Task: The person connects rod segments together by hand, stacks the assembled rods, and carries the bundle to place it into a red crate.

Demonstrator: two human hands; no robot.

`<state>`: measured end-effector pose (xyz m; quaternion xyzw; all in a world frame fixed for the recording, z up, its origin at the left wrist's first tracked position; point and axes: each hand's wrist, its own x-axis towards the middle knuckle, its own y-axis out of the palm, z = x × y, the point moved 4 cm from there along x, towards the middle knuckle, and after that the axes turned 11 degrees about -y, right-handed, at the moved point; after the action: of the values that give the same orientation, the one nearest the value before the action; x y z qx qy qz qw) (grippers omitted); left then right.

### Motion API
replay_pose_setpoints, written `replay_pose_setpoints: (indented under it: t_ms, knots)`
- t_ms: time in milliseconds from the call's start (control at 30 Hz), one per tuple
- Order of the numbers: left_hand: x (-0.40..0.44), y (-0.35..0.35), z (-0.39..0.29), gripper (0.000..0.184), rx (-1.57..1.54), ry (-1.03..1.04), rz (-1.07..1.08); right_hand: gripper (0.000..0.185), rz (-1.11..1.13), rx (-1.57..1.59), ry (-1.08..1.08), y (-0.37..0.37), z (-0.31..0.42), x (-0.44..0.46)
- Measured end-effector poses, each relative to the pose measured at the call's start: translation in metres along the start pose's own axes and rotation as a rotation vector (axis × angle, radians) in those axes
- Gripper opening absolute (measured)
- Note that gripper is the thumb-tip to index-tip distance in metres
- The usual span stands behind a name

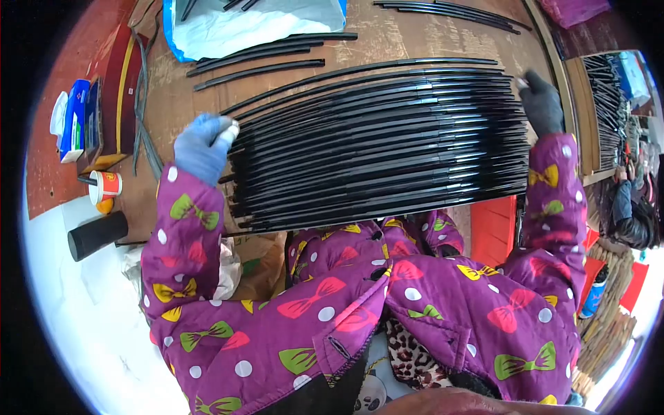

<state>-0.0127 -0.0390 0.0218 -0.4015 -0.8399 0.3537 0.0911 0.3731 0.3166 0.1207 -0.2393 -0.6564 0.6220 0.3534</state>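
A wide row of slim, glossy black strips (373, 145) lies side by side on the wooden table in front of me. At the row's left ends is my left hand (204, 146), in a blue-grey glove with pale fingertips. Its fingers are pressed together beside the strip ends; what they pinch, if anything, is hidden. Just past the far right ends, my right hand (543, 105) wears a dark grey glove with a white tip showing. Its fingers are slightly apart, and I see nothing between them.
More black strips (259, 72) lie behind the row, by a blue-edged bag (256, 31). Others (453, 14) sit at the far right. A paper cup (106, 187), black cylinder (98, 235) and tissue pack (75, 121) stand left. Another person (633, 214) is at right.
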Motion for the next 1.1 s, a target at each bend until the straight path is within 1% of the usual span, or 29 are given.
replay_pose_setpoints:
  t_ms: [67, 100, 167, 200, 267, 300, 333, 400, 433, 467, 500, 533, 600, 633, 667, 733, 767, 833, 867, 900, 933, 967, 1000, 1033, 1067, 1100]
  knots:
    - [0.022, 0.001, -0.012, 0.014, 0.193, 0.112, -0.063, 0.019, -0.015, -0.014, -0.074, 0.011, 0.038, 0.028]
    - [0.035, 0.007, -0.012, 0.014, 0.196, 0.106, -0.06, 0.021, -0.043, -0.037, -0.124, 0.016, 0.053, 0.04]
    - [0.056, 0.017, -0.016, 0.018, 0.447, 0.282, -0.229, 0.026, -0.013, -0.094, -0.239, 0.052, 0.046, 0.078]
    - [0.052, 0.01, -0.03, 0.018, 0.425, 0.291, -0.236, 0.026, -0.021, -0.117, -0.239, 0.027, 0.051, 0.078]
    - [0.055, 0.007, -0.049, 0.025, 0.54, 0.408, -0.288, 0.031, -0.13, -0.374, -0.389, 0.006, 0.077, 0.088]
    - [0.055, 0.001, -0.055, 0.025, 0.553, 0.417, -0.329, 0.032, -0.183, -0.455, -0.415, 0.002, 0.084, 0.095]
    - [0.057, 0.002, -0.056, 0.025, 0.57, 0.406, -0.305, 0.032, -0.188, -0.449, -0.42, 0.003, 0.084, 0.097]
    - [0.06, 0.003, -0.057, 0.025, 0.59, 0.385, -0.275, 0.032, -0.122, -0.48, -0.418, 0.003, 0.084, 0.103]
    - [0.063, 0.005, -0.057, 0.025, 0.617, 0.332, -0.186, 0.033, -0.168, -0.468, -0.458, 0.001, 0.086, 0.099]
    - [0.064, 0.007, -0.055, 0.024, 0.64, 0.28, -0.103, 0.033, -0.166, -0.465, -0.46, -0.001, 0.085, 0.097]
    - [0.06, 0.008, -0.056, 0.021, 0.583, 0.348, -0.157, 0.033, -0.14, -0.438, -0.474, -0.003, 0.085, 0.096]
    - [0.059, 0.009, -0.053, 0.021, 0.586, 0.344, -0.154, 0.034, -0.112, -0.405, -0.488, -0.002, 0.084, 0.097]
    - [0.053, 0.01, -0.05, 0.02, 0.356, 0.311, -0.119, 0.036, -0.093, -0.439, -0.475, -0.002, 0.083, 0.103]
    - [0.045, 0.011, -0.05, 0.021, 0.18, 0.316, -0.168, 0.038, -0.071, -0.474, -0.464, 0.0, 0.083, 0.105]
    - [0.04, 0.013, -0.049, 0.021, 0.183, 0.31, -0.164, 0.038, -0.065, -0.469, -0.466, 0.003, 0.084, 0.105]
    - [0.03, 0.01, -0.05, 0.021, 0.15, 0.247, -0.183, 0.041, -0.071, -0.625, -0.481, 0.008, 0.089, 0.105]
    - [0.026, 0.007, -0.047, 0.021, 0.037, 0.207, -0.118, 0.041, -0.065, -0.625, -0.49, 0.009, 0.092, 0.105]
    - [0.016, 0.006, -0.042, 0.02, -0.02, 0.184, -0.114, 0.041, -0.078, -0.601, -0.642, 0.013, 0.097, 0.098]
    - [0.014, 0.006, -0.04, 0.02, -0.078, 0.172, -0.111, 0.041, -0.073, -0.598, -0.646, 0.015, 0.097, 0.095]
    - [0.013, 0.008, -0.033, 0.02, -0.142, 0.125, -0.074, 0.039, -0.033, -0.468, -0.658, 0.01, 0.107, 0.084]
    - [0.011, 0.007, -0.031, 0.02, -0.142, 0.117, -0.072, 0.038, 0.007, -0.339, -0.67, 0.005, 0.119, 0.073]
    - [0.009, 0.007, -0.03, 0.021, -0.156, 0.091, -0.047, 0.033, -0.019, -0.3, -0.706, -0.001, 0.134, 0.059]
    - [0.006, 0.007, -0.027, 0.021, -0.169, 0.065, -0.026, 0.033, -0.018, -0.299, -0.714, -0.004, 0.144, 0.047]
    - [0.005, 0.007, -0.026, 0.021, -0.171, 0.06, -0.025, 0.027, -0.089, -0.139, -0.818, -0.011, 0.154, 0.032]
    - [0.003, 0.008, -0.027, 0.021, -0.172, 0.099, -0.037, 0.023, -0.161, 0.024, -0.916, -0.017, 0.162, 0.018]
    - [0.001, 0.008, -0.028, 0.021, -0.173, 0.139, -0.047, 0.023, -0.158, 0.024, -0.916, -0.018, 0.167, 0.008]
